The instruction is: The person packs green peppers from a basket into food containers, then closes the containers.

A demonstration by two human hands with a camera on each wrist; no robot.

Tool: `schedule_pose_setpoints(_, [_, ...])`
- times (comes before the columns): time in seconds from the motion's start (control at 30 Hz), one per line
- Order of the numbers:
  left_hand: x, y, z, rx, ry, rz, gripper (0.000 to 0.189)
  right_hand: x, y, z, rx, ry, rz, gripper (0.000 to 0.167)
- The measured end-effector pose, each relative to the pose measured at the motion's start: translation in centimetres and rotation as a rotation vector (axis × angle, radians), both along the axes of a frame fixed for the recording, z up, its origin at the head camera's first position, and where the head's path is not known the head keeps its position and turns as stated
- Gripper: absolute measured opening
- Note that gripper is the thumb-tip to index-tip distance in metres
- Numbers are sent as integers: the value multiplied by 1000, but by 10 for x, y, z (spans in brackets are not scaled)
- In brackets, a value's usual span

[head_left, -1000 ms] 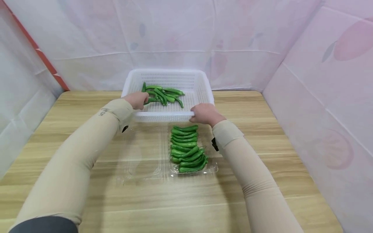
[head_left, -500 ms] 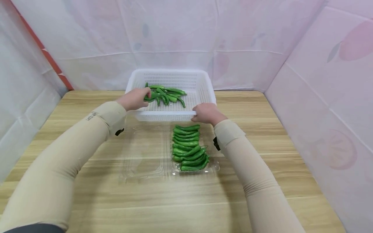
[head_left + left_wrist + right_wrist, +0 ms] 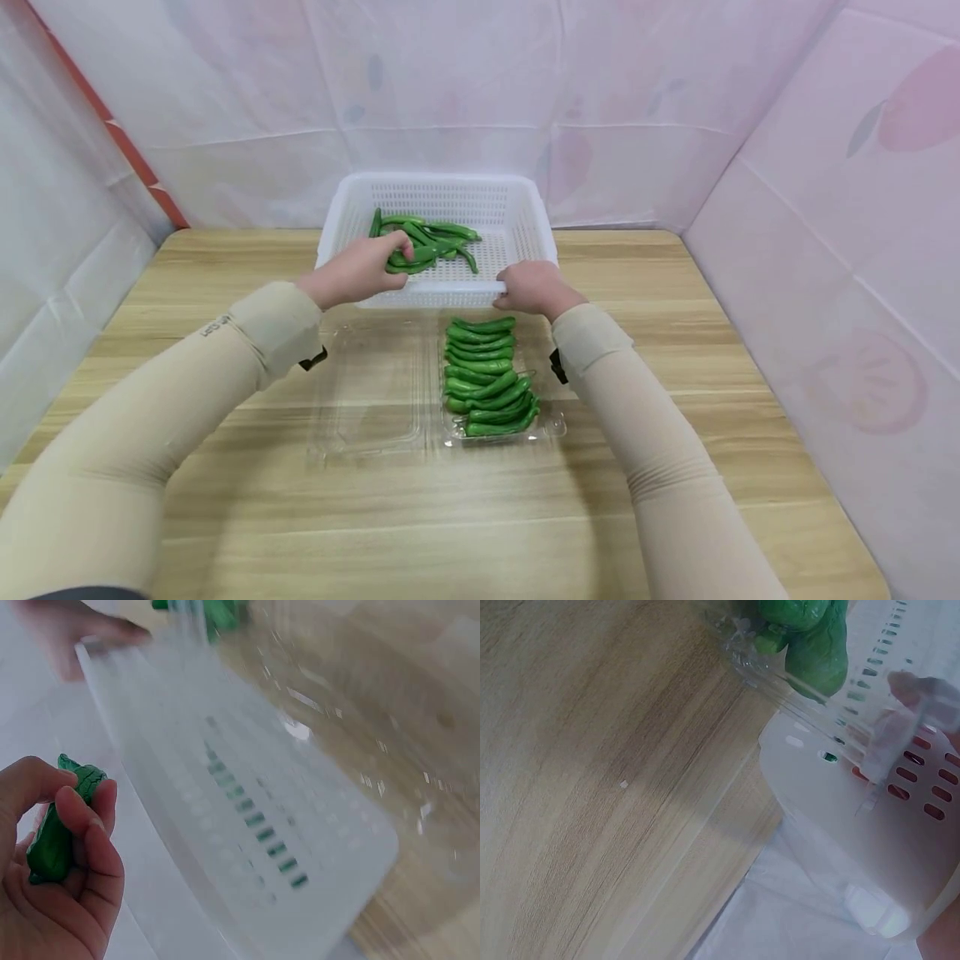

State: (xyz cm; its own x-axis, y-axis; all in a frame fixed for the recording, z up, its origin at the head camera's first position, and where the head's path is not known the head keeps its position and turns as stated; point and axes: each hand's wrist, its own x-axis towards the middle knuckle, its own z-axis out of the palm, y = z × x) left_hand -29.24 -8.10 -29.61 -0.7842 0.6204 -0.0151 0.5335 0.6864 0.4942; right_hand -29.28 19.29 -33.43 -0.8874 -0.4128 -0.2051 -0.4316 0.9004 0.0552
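Note:
My left hand [image 3: 363, 267] is over the front left of a white perforated plastic basket [image 3: 453, 288]. Between its thumb and fingers it pinches a green chili pepper [image 3: 51, 847]; whether a second pepper is in the grasp I cannot tell. Several more green peppers [image 3: 459, 230] lie loosely heaped on the basket floor. My right hand [image 3: 534, 287] grips the basket's front rim near its right corner. Just in front of the basket, a clear plastic clamshell box [image 3: 542, 429] lies unfolded, with a row of green peppers [image 3: 483, 367] stacked crosswise in its right half.
The clamshell's transparent lid half [image 3: 375, 392] lies flat to the left of the packed peppers. Everything stands on a wood-grain table [image 3: 420, 533]. Pale printed sheets [image 3: 450, 83] hang behind the table and along both sides.
My left hand has lifted slightly and moved right over the basket, with a pepper now in its fingers. The right hand stays on the rim.

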Motion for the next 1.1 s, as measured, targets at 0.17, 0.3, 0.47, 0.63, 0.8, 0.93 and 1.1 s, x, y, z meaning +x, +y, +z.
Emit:
schedule_pose_setpoints(0.17, [18,7,-2,47,2,-73,20,0,0,1,0,-1,3,26])
schedule_pose_setpoints(0.3, [31,12,-7,80,-3,-146,20,1,0,3,12,-5,-9,27])
schedule_pose_setpoints(0.47, [44,20,-16,99,-64,-197,21,2,0,3,25,7,-8,25])
schedule_pose_setpoints(0.63, [53,30,-26,66,-127,-251,22,2,1,2,11,8,-2,24])
schedule_pose_setpoints(0.8, [60,41,-35,36,-150,-314,21,3,1,0,0,10,-5,25])
schedule_pose_setpoints(0.93, [64,48,-38,25,-202,-342,20,3,2,-1,6,9,-13,25])
schedule_pose_setpoints(1.1, [67,57,-40,-24,-276,-328,18,3,2,-1,24,7,-15,25])
